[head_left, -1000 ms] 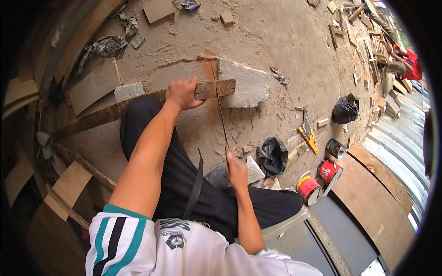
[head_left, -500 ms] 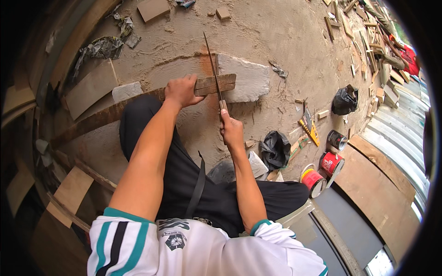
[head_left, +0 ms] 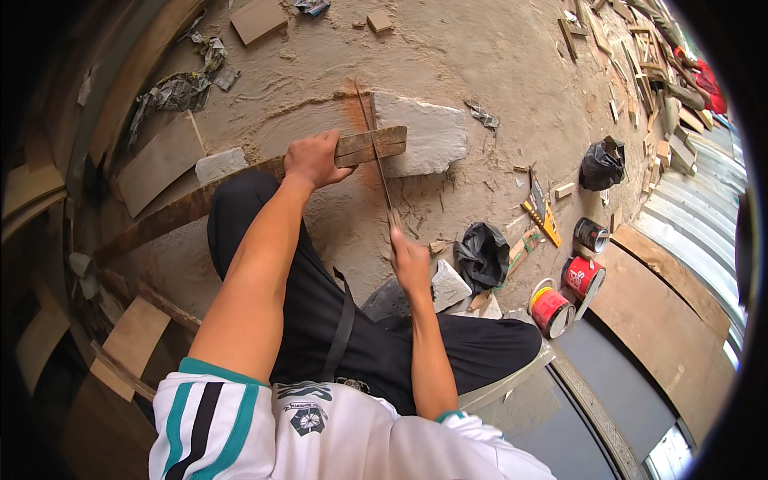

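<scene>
Sandy ground (head_left: pixel 512 76) underlies the work, with a white block (head_left: pixel 432 136) as landmark. Left of the block lies a tan board (head_left: pixel 160 164); nearer it, the left hand (head_left: pixel 312 158) clasps a long wooden plank (head_left: pixel 358 150), whose right end overlaps the block. A saw (head_left: pixel 376 146) crosses the plank beside the block's left edge. Below the block, the right hand (head_left: pixel 411 262) closes around the saw's handle. Right of and below the block sit a black plastic bag (head_left: pixel 482 260) and a yellow-and-black tool (head_left: pixel 544 218).
</scene>
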The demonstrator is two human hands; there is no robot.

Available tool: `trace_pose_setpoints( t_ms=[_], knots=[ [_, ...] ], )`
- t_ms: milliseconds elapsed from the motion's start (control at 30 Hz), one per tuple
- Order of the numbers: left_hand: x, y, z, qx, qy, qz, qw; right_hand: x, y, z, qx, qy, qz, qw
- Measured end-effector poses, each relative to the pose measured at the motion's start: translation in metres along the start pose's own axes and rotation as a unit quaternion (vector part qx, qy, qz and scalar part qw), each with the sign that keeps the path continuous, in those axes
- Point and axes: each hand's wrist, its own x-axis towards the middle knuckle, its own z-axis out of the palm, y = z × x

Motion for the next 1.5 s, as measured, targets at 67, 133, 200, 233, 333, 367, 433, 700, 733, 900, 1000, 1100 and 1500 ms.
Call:
trace_pose_setpoints(
  t_ms=[67,133,200,233,333,367,433,700,733,900,1000,1100,1500],
  knots=[
    [-0.009,-0.009,-0.009,0.015,-0.021,-0.019,0.999,-0.070,0.013,-0.026,-0.023,-0.011,0.017,1.000],
    [-0.007,-0.008,-0.006,0.019,-0.017,-0.010,1.000,-0.085,0.020,-0.034,-0.045,-0.001,0.007,0.999],
    [-0.005,-0.006,-0.004,0.013,-0.021,-0.012,1.000,-0.046,0.022,-0.021,-0.077,0.001,-0.041,0.996],
    [0.001,-0.001,-0.004,0.003,-0.026,-0.012,1.000,-0.005,0.007,-0.006,-0.045,-0.003,-0.039,0.998],
    [0.004,0.001,0.002,0.009,0.013,0.005,1.000,0.019,-0.005,0.004,0.023,-0.007,-0.025,0.999],
    [0.003,0.001,0.005,0.017,0.034,0.016,0.999,0.011,-0.003,0.001,0.041,-0.006,-0.016,0.999],
    [-0.006,-0.008,0.000,0.022,0.003,-0.016,1.000,-0.050,0.017,-0.018,-0.025,-0.007,-0.023,0.999],
    [0.005,0.005,0.001,-0.009,0.008,0.010,1.000,0.015,-0.003,0.004,-0.004,0.001,-0.053,0.999],
    [0.002,0.002,0.001,0.008,0.011,0.010,1.000,0.021,-0.008,0.007,0.014,-0.005,-0.058,0.998],
    [-0.005,-0.005,-0.014,0.008,-0.049,-0.034,0.998,-0.084,0.010,-0.042,-0.038,-0.036,0.011,0.999],
    [0.005,-0.003,-0.007,0.000,-0.026,-0.018,1.000,-0.003,0.006,-0.008,-0.024,-0.014,-0.027,0.999],
    [0.010,0.009,-0.009,-0.008,-0.037,-0.017,0.999,0.047,-0.009,0.010,0.046,-0.014,-0.019,0.999],
    [0.014,0.006,-0.013,0.002,-0.064,-0.017,0.998,0.032,-0.008,0.009,0.021,-0.002,-0.062,0.998]
  ],
)
